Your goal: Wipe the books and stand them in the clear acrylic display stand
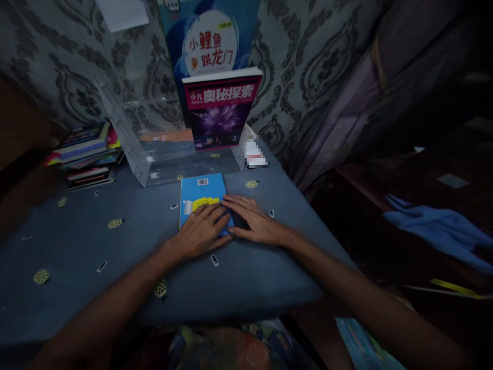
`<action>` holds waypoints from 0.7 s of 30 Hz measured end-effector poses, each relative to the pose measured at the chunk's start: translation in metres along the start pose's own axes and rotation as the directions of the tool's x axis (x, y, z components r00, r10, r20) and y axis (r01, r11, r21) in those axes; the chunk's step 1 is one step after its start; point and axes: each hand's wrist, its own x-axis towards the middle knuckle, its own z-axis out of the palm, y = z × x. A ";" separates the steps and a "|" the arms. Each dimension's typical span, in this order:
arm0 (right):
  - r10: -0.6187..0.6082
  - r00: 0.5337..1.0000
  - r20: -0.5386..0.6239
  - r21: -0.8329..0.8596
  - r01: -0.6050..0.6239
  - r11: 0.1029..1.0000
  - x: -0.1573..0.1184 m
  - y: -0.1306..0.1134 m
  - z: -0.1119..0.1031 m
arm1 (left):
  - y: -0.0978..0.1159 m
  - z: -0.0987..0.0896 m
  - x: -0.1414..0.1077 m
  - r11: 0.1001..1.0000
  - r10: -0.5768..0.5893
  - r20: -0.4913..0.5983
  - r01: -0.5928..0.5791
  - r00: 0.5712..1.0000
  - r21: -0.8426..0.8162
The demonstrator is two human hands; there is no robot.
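Note:
A blue book (202, 189) with a barcode and a yellow patch on its cover lies flat on the cloth-covered table. Resting on the lower part of that cover is my left hand (204, 226), its fingers stretched out. My right hand (252, 218) lies along the book's right edge with fingers extended, its fingertips close to those of the left. Beyond the book stands a clear acrylic rack (134, 149). A purple book (221, 115) leans upright in it, in front of a larger blue book (211, 36).
A pile of books (88, 151) sits at the back left of the grey-blue tablecloth (77, 241). A patterned wall closes off the far side. Past the table's right edge lies a blue cloth (439, 226) in a dark area.

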 end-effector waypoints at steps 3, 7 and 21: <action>0.008 1.000 -0.003 0.008 -0.008 1.000 0.000 0.001 0.000 | -0.002 -0.005 -0.001 0.996 -0.005 -0.030 0.003 1.000 -0.084; 0.021 1.000 -0.005 0.018 -0.021 1.000 0.001 0.000 -0.001 | -0.016 -0.009 0.002 0.968 -0.047 -0.075 0.027 0.996 -0.251; 0.094 0.995 0.031 0.008 -0.095 0.995 0.016 -0.001 -0.008 | -0.084 0.022 0.006 0.818 -0.573 -0.033 0.568 0.819 -0.094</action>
